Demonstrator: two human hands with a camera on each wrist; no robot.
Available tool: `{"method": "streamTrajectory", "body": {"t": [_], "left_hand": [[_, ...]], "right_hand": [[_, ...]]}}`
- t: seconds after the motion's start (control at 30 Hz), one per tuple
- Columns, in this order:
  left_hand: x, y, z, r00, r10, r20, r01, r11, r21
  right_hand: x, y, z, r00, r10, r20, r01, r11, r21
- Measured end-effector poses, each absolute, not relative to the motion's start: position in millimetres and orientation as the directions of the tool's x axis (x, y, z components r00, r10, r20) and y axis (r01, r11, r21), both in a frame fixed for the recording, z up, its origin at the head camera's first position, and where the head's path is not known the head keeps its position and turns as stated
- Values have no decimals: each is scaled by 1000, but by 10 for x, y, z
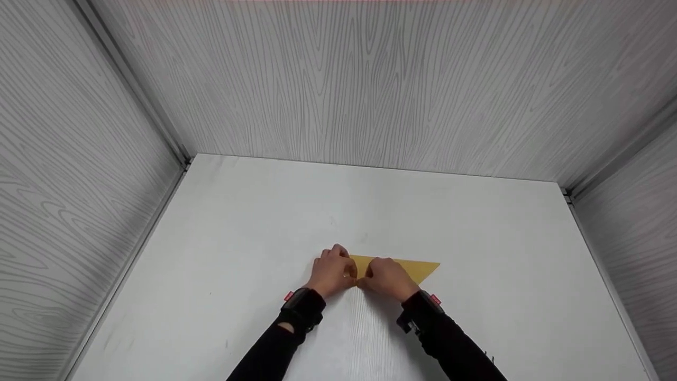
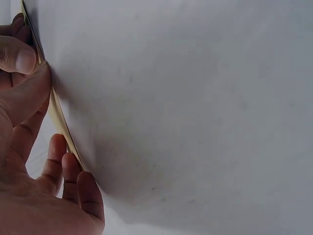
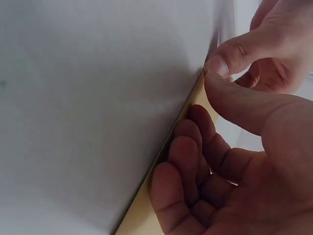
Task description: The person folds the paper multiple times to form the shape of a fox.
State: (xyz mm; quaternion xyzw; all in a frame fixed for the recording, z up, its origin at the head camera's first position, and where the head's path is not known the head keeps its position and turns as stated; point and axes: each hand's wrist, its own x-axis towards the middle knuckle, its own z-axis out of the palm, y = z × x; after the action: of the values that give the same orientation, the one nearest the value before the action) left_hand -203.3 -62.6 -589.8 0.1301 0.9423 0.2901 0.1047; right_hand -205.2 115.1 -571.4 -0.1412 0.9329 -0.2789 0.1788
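A sheet of yellow paper [image 1: 423, 270], pointed at its right end and apparently folded, lies on the white table under both hands. My left hand [image 1: 330, 270] pinches its near edge around the middle, and its other fingers rest along the left part. Right beside it, my right hand [image 1: 389, 278] pinches the same edge with thumb and curled fingers. The two thumbs nearly meet in both wrist views. From the left wrist the paper [image 2: 59, 115] shows as a thin strip. Both hands hide much of the sheet's left and middle.
The white tabletop [image 1: 254, 211] extends around the hands. A grey wood-grain panel [image 1: 338, 84] rises behind it, with side panels at left [image 1: 69, 174] and right [image 1: 640, 201]. Dark sleeves and wrist-worn devices [image 1: 304, 309] cover the forearms.
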Motion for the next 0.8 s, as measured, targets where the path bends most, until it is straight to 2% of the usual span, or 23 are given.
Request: {"method": "streamTrajectory", "body": {"t": [0.8], "left_hand": [[-2000,-627,-5867,-940,314,-136,187,804,565]], "right_hand": [[-2058,1245,-5716,-892,-337,-300,-131,830,-542]]}}
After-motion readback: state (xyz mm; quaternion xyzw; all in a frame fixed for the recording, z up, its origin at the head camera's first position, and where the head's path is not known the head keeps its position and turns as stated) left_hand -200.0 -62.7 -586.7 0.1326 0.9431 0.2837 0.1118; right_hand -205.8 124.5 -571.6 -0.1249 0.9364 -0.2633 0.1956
